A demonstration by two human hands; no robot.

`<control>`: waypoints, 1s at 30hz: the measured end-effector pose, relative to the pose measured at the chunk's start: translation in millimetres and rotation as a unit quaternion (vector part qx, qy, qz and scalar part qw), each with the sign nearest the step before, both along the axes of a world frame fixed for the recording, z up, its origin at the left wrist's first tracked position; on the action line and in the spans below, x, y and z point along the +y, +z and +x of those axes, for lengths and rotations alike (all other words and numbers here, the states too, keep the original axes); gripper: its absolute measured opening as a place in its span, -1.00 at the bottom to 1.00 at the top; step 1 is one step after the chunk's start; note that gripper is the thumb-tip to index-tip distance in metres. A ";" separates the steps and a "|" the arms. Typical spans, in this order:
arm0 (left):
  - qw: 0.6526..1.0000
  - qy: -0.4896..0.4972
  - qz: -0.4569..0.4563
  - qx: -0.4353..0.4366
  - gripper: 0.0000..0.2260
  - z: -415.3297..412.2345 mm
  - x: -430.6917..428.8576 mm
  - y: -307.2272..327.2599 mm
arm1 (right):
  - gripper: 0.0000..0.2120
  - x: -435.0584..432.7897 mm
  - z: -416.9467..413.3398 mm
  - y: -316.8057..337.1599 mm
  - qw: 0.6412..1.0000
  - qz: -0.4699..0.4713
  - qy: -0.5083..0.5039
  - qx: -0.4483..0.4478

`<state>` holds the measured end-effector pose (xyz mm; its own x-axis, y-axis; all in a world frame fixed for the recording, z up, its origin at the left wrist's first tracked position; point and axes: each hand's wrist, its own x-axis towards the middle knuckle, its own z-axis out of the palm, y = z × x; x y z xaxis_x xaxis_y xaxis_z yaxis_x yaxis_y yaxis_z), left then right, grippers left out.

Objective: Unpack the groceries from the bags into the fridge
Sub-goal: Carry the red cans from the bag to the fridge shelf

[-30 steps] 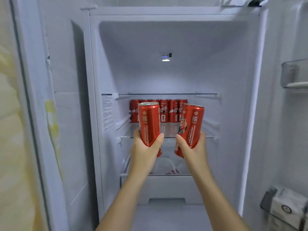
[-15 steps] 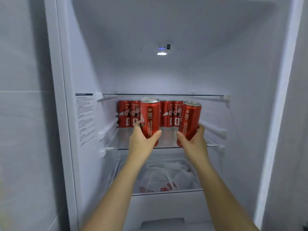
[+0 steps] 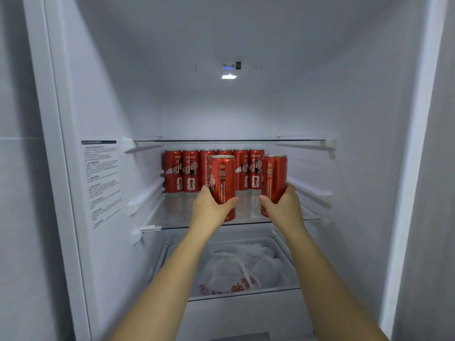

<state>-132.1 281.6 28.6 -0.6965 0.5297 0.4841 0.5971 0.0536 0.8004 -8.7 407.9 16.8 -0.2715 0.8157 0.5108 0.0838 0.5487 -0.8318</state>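
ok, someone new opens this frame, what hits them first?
Two red cans grab the eye mid-frame: the left hand grips the left can and the right hand grips the right can, both upright at the front of the glass shelf. Behind them, a row of red cans lines the back of that shelf. Below, a white plastic bag lies in the drawer.

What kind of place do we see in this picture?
Probably a home kitchen, at an open fridge: a row of red cans on a glass shelf, a drawer with a white bag below.
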 end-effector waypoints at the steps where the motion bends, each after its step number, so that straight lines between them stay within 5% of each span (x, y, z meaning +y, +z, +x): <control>1: 1.000 0.001 -0.005 0.005 -0.48 -2.2 3.0 -0.3 | -0.46 3.5 -1.9 0.7 1.000 -0.002 -0.006 -0.009; 7: 0.996 -0.012 -0.078 0.031 -0.43 -20.6 24.6 9.9 | -0.49 31.5 -13.5 16.6 0.984 -0.019 -0.066 -0.164; 14: 0.964 0.028 -0.240 0.107 -0.40 -44.7 59.9 28.1 | -0.49 54.6 -31.7 45.7 0.875 0.052 -0.204 -0.436; 22: 0.932 0.046 -0.323 0.160 -0.31 -59.3 106.0 35.0 | -0.51 93.8 -66.7 47.2 0.852 0.057 -0.221 -0.471; 30: 0.939 0.003 -0.327 0.110 -0.53 -70.3 137.8 38.3 | -0.79 119.3 -81.0 33.3 0.840 0.114 -0.229 -0.479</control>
